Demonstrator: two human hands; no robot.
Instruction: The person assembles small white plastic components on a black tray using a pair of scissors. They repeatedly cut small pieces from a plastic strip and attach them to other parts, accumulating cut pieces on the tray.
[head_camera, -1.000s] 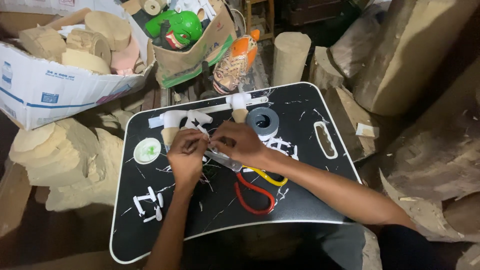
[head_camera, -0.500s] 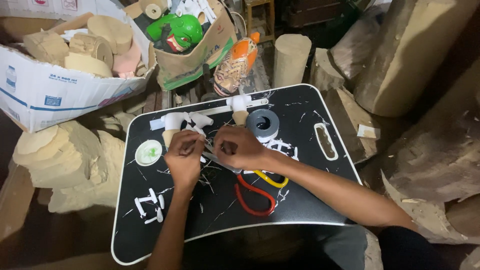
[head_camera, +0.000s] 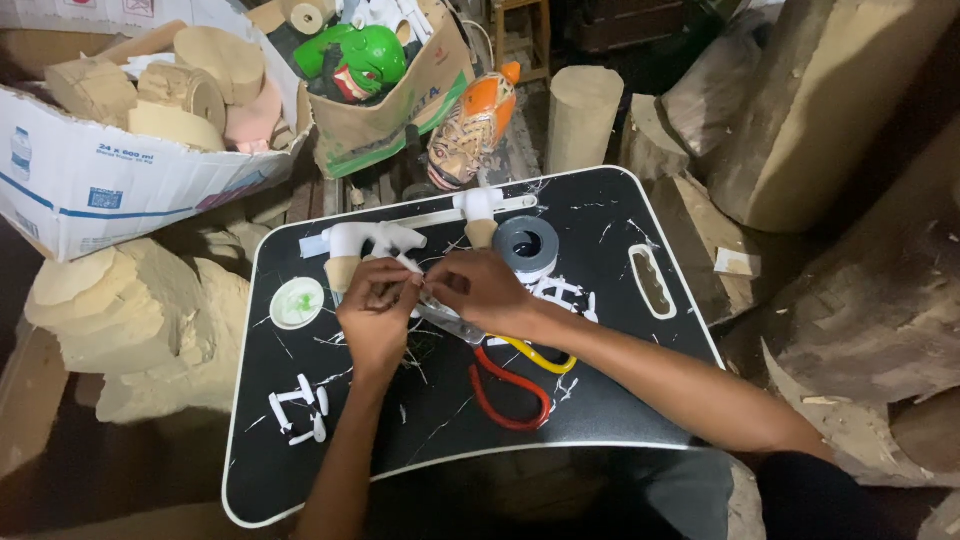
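Note:
My left hand (head_camera: 375, 312) and my right hand (head_camera: 482, 290) meet over the middle of a black tray (head_camera: 600, 400) with a white rim. Their fingertips pinch a small white piece (head_camera: 416, 291) between them; its shape is too small to tell. Scissors (head_camera: 510, 385) with one red and one yellow handle lie on the tray, their blades partly hidden under my right hand. A grey tape roll (head_camera: 527, 244) stands just beyond my right hand. White painted carved parts (head_camera: 372, 243) lie just beyond my left hand.
A small round lid with green inside (head_camera: 297, 302) and white scraps (head_camera: 298, 408) lie on the tray's left. Behind it stand a cardboard box of wooden blocks (head_camera: 120, 180), a box holding a green mask (head_camera: 362, 58) and an orange carved figure (head_camera: 472, 122). Logs surround the tray.
Both hands stay together at the same spot on the tray, with only slight finger movement. The view has shifted a little.

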